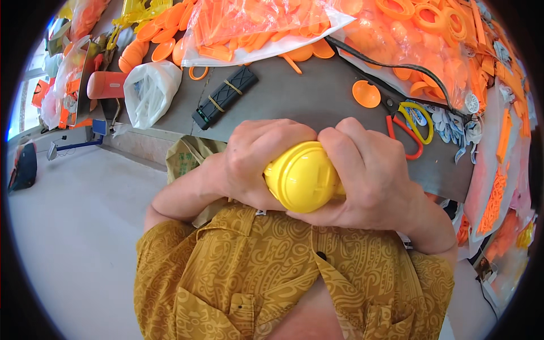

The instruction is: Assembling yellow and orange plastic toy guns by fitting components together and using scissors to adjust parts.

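Observation:
Both my hands grip a round yellow plastic piece with moulded ridges, held close to my chest just in front of the table edge. My left hand wraps it from the left with fingers curled over the top. My right hand clasps it from the right, thumb and fingers pressed against its side. The hands touch each other above the piece. Part of the yellow piece is hidden under my fingers.
A grey table carries heaps of orange plastic parts, some in clear bags. A black ribbed bar with rubber bands, a white bag, an orange disc and scissors with red and yellow handles lie on it. Pale floor to the left.

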A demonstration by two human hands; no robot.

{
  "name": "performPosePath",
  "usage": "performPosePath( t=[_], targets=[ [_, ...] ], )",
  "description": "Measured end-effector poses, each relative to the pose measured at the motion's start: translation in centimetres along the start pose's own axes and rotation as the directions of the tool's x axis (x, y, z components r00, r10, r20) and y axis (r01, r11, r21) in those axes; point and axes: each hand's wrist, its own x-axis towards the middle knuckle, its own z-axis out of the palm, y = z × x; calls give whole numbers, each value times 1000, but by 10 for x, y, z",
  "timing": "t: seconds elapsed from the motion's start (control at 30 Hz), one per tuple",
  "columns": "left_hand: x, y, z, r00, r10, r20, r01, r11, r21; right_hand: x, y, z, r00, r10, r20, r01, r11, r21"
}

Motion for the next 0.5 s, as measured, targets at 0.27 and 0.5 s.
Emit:
performPosePath(
  t=[0.27, 0.5],
  targets=[
    [-22, -4, -8, 972, -217, -93, 198, 964, -180, -27, 9, -16, 997, 60, -52, -43, 958, 283],
    [-15, 0, -11, 978, -205, -45, 185, 944, -273, -26, 7, -18, 985, 23, -170, 34, 943, 330]
  ],
)
